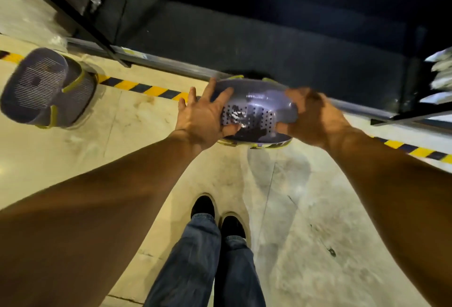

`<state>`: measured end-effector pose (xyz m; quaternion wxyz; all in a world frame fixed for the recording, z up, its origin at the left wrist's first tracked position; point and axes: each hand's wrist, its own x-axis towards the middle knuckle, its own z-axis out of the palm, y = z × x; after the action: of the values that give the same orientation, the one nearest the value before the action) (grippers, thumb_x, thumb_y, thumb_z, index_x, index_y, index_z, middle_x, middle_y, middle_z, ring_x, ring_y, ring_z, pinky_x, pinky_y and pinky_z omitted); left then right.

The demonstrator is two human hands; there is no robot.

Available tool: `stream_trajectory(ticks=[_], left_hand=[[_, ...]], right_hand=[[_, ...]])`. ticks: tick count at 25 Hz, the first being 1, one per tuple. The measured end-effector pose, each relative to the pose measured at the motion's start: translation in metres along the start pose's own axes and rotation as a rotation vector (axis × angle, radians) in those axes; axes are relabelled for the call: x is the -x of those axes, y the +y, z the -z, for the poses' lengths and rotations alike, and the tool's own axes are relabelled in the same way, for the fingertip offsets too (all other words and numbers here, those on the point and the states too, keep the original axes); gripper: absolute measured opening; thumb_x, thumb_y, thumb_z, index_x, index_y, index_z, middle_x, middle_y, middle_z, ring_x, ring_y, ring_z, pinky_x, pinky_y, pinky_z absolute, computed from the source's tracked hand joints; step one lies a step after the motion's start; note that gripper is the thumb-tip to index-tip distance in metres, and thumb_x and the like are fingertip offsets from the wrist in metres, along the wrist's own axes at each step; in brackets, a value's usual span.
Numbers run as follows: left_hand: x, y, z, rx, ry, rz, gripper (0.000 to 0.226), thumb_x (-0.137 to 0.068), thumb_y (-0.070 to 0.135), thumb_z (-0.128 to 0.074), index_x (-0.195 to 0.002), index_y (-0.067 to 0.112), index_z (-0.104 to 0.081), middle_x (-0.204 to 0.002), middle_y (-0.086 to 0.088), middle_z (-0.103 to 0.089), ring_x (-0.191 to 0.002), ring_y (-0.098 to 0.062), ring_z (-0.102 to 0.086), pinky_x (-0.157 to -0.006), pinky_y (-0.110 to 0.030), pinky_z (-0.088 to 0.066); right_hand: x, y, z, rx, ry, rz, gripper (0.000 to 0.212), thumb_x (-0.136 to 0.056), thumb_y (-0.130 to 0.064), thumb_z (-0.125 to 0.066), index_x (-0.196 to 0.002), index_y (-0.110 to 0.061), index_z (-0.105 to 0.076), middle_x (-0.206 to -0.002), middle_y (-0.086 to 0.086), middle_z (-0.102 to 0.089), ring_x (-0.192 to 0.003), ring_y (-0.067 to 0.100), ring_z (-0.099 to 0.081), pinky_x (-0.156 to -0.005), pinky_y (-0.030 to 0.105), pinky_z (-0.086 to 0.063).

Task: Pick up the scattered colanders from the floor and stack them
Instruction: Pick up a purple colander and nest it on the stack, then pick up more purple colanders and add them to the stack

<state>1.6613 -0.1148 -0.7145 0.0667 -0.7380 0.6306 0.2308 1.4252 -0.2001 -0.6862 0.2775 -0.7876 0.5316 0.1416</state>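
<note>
A purple colander with round holes and yellow-green rim trim is held upside down above the floor, in the middle of the view. My right hand grips its right side with curled fingers. My left hand lies against its left side, fingers spread and nearly straight, thumb pressing the perforated base. A second purple colander with slotted walls and yellow-green handles lies tipped on the floor at the far left.
A yellow-and-black hazard stripe runs across the pale concrete floor. Behind it stands dark metal shelving with a low rail. White packets sit on a shelf at right. My feet stand below the held colander.
</note>
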Motion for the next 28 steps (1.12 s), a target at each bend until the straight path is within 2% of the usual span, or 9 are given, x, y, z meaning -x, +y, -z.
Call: stream_trajectory(ticks=[1,2,4,6,9,13,19,23,28], left_hand=[[0.02,0.004,0.03,0.017,0.031,0.014,0.075,-0.081,0.069,-0.056,-0.147,0.042,-0.032,-0.162,-0.004,-0.027,-0.143,-0.046,-0.028,-0.112,-0.058,-0.027],[0.041,0.008,0.064,0.034,0.084,0.039,0.066,-0.082,0.065,-0.055,-0.141,0.039,-0.043,-0.155,-0.004,-0.04,-0.138,-0.042,-0.037,-0.109,-0.054,-0.033],[0.091,0.012,0.138,0.055,0.19,0.092,0.057,-0.084,0.062,-0.052,-0.135,0.037,-0.052,-0.144,-0.001,-0.053,-0.129,-0.034,-0.048,-0.101,-0.05,-0.041],[0.143,0.01,0.21,0.062,0.271,0.134,0.06,-0.084,0.065,-0.049,-0.137,0.037,-0.05,-0.143,0.001,-0.053,-0.127,-0.031,-0.049,-0.099,-0.05,-0.042],[0.223,0.002,0.307,0.093,0.334,0.225,0.066,-0.084,0.065,-0.047,-0.144,0.038,-0.042,-0.152,0.001,-0.043,-0.134,-0.031,-0.043,-0.102,-0.053,-0.039],[0.327,-0.023,0.412,0.113,0.468,0.362,0.065,-0.085,0.061,-0.051,-0.145,0.037,-0.041,-0.152,-0.001,-0.042,-0.133,-0.035,-0.041,-0.104,-0.054,-0.036],[0.435,-0.108,0.499,0.11,0.606,0.573,0.071,-0.084,0.068,-0.049,-0.148,0.04,-0.035,-0.157,-0.001,-0.035,-0.139,-0.036,-0.034,-0.105,-0.06,-0.033],[0.478,-0.166,0.514,0.094,0.645,0.706,0.072,-0.081,0.071,-0.048,-0.146,0.043,-0.034,-0.158,-0.001,-0.033,-0.141,-0.036,-0.031,-0.105,-0.061,-0.034],[0.477,-0.213,0.513,0.131,0.652,0.754,0.075,-0.081,0.071,-0.05,-0.148,0.044,-0.032,-0.161,0.001,-0.027,-0.141,-0.037,-0.028,-0.106,-0.062,-0.033]], right_hand=[[0.023,-0.013,0.033,-0.042,0.024,0.017,0.075,-0.071,-0.062,-0.063,-0.139,-0.035,-0.045,-0.136,0.006,-0.055,-0.113,0.03,-0.057,-0.093,0.045,-0.051],[0.047,-0.025,0.065,-0.06,0.065,0.041,0.074,-0.073,-0.059,-0.064,-0.14,-0.034,-0.045,-0.139,0.005,-0.055,-0.116,0.029,-0.056,-0.096,0.044,-0.049],[0.103,-0.059,0.13,0.03,0.097,0.12,0.079,-0.079,-0.057,-0.063,-0.148,-0.028,-0.039,-0.149,0.005,-0.046,-0.128,0.031,-0.048,-0.104,0.043,-0.041],[0.152,-0.097,0.193,0.088,0.134,0.214,0.08,-0.081,-0.057,-0.059,-0.151,-0.028,-0.033,-0.151,0.004,-0.043,-0.131,0.031,-0.044,-0.104,0.043,-0.039],[0.214,-0.163,0.28,0.12,0.161,0.317,0.081,-0.081,-0.058,-0.058,-0.152,-0.033,-0.028,-0.153,-0.001,-0.039,-0.134,0.026,-0.04,-0.103,0.044,-0.041],[0.274,-0.268,0.363,0.154,0.19,0.517,0.08,-0.083,-0.056,-0.057,-0.153,-0.033,-0.026,-0.155,0.0,-0.036,-0.135,0.026,-0.039,-0.105,0.047,-0.04],[0.295,-0.417,0.413,0.238,0.224,0.778,0.082,-0.085,-0.056,-0.061,-0.154,-0.033,-0.024,-0.161,0.002,-0.026,-0.143,0.026,-0.03,-0.113,0.044,-0.032],[0.295,-0.516,0.415,0.286,0.219,0.96,0.086,-0.081,-0.059,-0.061,-0.154,-0.032,-0.024,-0.162,0.005,-0.025,-0.142,0.027,-0.033,-0.113,0.045,-0.032],[0.268,-0.583,0.404,0.329,0.181,1.0,0.086,-0.081,-0.061,-0.058,-0.155,-0.036,-0.021,-0.164,0.002,-0.019,-0.145,0.026,-0.027,-0.114,0.046,-0.03]])
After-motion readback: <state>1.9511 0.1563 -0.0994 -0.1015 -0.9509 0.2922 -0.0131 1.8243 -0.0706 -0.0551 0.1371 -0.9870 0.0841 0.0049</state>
